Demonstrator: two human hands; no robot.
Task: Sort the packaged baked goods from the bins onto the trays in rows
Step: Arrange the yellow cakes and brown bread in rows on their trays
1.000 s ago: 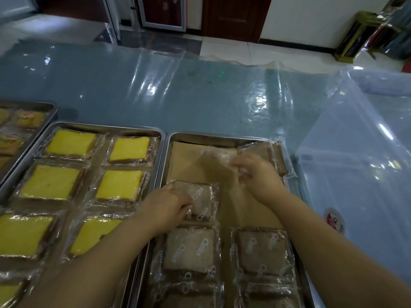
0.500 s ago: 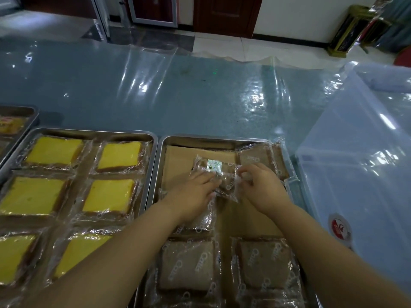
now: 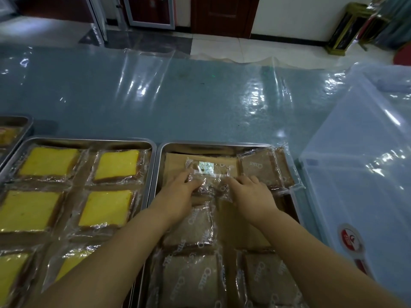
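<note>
Table [image 3: 200, 103]: blue-grey under a clear sheet, stretching beyond the far rim of the brown-cake tray [image 3: 213, 145].
Clear bin [image 3: 360, 174]: right of that tray and cut off by the frame edge. Its milky wall hides any contents.
Brown-cake tray: steel, lined with tan paper [image 3: 175, 161]. Forearms and the bottom edge cover its near end.
Yellow-cake tray [image 3: 89, 141]: just left of the brown-cake tray, its near packets cropped.
Third tray [image 3: 22, 121]: further left, only a corner shows.
Held packet [image 3: 209, 174]: a clear-wrapped brown cake over the brown-cake tray's far-left part, above the liner. A second ago the right hand alone had it. I cannot tell whether it is lifted or resting.
Left hand [image 3: 178, 194]: a second ago it lay on the packet one row nearer. Now its fingers curl at the held packet's left edge, pinching the wrapper, tips blurred behind film.
Right hand [image 3: 251, 192]: bent fingers pinch the right edge, thumb hidden.
Shiny label [image 3: 205, 167]: print unreadable.
</note>
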